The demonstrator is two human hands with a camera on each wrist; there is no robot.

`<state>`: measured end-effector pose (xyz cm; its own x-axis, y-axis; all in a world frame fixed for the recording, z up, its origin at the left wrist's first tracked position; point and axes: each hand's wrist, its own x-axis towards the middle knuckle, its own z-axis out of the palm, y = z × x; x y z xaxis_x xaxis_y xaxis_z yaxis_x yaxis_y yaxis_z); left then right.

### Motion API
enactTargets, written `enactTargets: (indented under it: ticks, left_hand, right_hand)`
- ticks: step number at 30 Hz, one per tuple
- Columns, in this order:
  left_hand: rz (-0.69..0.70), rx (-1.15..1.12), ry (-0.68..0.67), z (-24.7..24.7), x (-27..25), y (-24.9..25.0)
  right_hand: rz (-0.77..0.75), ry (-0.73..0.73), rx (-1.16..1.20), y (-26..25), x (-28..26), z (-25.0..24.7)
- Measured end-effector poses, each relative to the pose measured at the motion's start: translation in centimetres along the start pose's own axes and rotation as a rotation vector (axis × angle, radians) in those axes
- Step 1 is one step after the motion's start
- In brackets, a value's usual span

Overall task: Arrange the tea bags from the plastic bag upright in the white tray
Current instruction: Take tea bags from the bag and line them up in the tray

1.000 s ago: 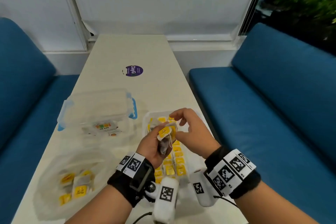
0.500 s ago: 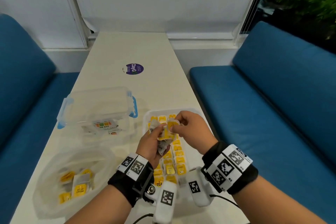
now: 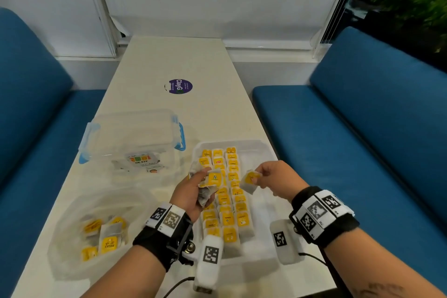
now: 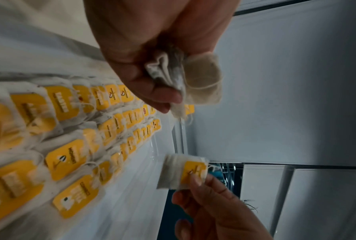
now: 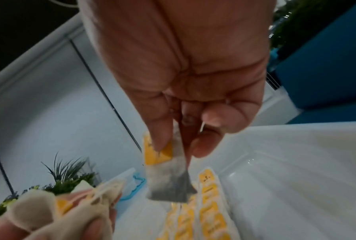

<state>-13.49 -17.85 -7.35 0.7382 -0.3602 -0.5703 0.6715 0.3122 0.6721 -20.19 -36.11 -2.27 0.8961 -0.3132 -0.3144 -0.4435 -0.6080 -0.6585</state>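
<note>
The white tray lies on the table with three rows of yellow-tagged tea bags standing in its left part; its right part is bare. Above those rows my left hand grips a bunch of tea bags, seen crumpled in the left wrist view. My right hand pinches a single tea bag by its yellow tag, hanging above the tray. The clear plastic bag with more tea bags lies at the near left.
A clear lidded box with blue clips stands left of the tray. A purple round sticker marks the table's far half. Blue sofas flank the table on both sides.
My hands have drawn apart: the right hand pulled one tea bag off the left hand's bunch and carried it rightward over the tray. The left hand stayed holding the bunch.
</note>
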Motion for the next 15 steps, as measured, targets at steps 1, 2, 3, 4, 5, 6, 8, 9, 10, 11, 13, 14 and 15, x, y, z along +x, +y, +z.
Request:
enactTargets:
  ticks: [1,2,3,4,5,6,8,9,10,11,13,14,15]
  left_hand:
    - [-0.004,0.001,0.002,-0.2,0.1,-0.1]
    - [-0.006,0.0,0.003,-0.3,0.1,-0.2]
    - [-0.006,-0.002,0.004,-0.5,0.2,-0.3]
    - [-0.005,-0.007,0.001,-0.5,0.2,-0.4]
    - [-0.002,-0.009,-0.003,-0.6,0.2,-0.4]
    - [0.001,-0.011,-0.008,-0.6,0.2,-0.3]
    - [0.002,-0.015,-0.014,-0.8,0.2,-0.3]
    - [0.0,-0.015,-0.01,-0.9,0.2,-0.3]
    - [-0.005,-0.017,-0.011,-0.9,0.2,-0.4]
    - [-0.009,-0.017,-0.009,-1.0,0.2,-0.4]
    - [-0.015,-0.015,-0.013,-1.0,0.2,-0.5]
    - [-0.019,-0.016,-0.016,-1.0,0.3,-0.5]
    - [-0.022,-0.016,-0.018,-1.0,0.4,-0.5]
  right_hand:
    - [0.02,-0.037,-0.029,0.3,-0.2,0.3]
    - [0.035,-0.072,-0.078,0.5,-0.4,0.7]
    - [0.05,-0.109,-0.135,0.8,-0.6,1.3]
    - [0.06,-0.151,-0.185,1.3,-0.8,1.9]
    - [0.07,-0.2,-0.221,1.7,-1.0,2.5]
    - [0.078,-0.254,-0.244,2.1,-1.3,3.0]
    - [0.098,-0.352,-0.273,2.5,-1.7,3.9]
    - [0.111,-0.384,-0.289,2.5,-1.9,4.1]
    - [0.119,-0.41,-0.302,2.4,-2.0,4.4]
    - [0.13,-0.433,-0.322,2.4,-2.1,4.6]
    - [0.16,-0.48,-0.391,2.3,-2.1,5.2]
    - [0.169,-0.509,-0.436,2.2,-2.1,5.4]
    - [0.183,-0.538,-0.483,2.2,-2.1,5.6]
